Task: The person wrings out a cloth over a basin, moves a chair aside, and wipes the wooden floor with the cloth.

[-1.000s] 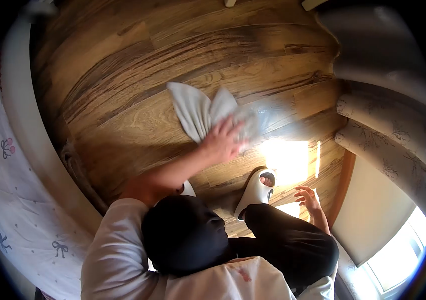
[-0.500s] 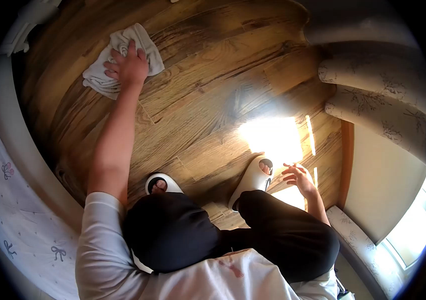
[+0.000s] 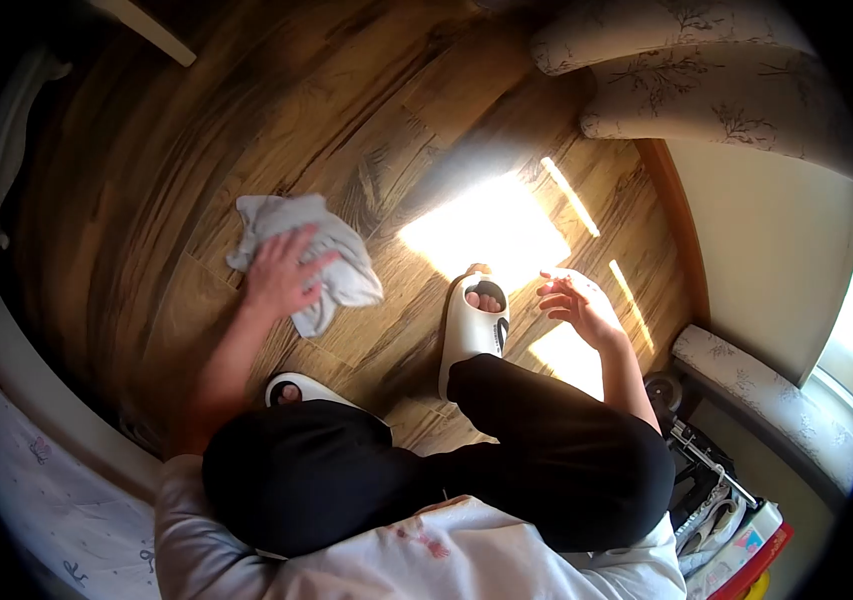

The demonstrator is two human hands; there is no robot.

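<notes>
A crumpled white cloth (image 3: 321, 250) lies on the wood-plank floor. On top of it rests my left hand (image 3: 286, 272), fingers spread and pressed flat, hiding part of the fabric. My right hand (image 3: 578, 305) hangs in the air beside my right knee, with nothing in it and its fingers loosely bent and apart. Near it is a white open-toed slipper (image 3: 471, 325) on my right foot. The other white slipper (image 3: 311, 388) shows below the cloth, partly covered by my trouser leg.
Bright sunlight falls on the wooden floor (image 3: 366, 140). A patterned curtain (image 3: 696, 95) hangs at the upper right beside a pale wall panel. Bedding with a bow print (image 3: 56, 500) is at the left. A metal-framed object (image 3: 706, 465) and a red-edged item (image 3: 771, 555) stand at the lower right.
My left hand has drawn the cloth across the floor, closer to my feet. The view has shifted, bringing the items at the lower right into sight. My right hand stays raised near the knee.
</notes>
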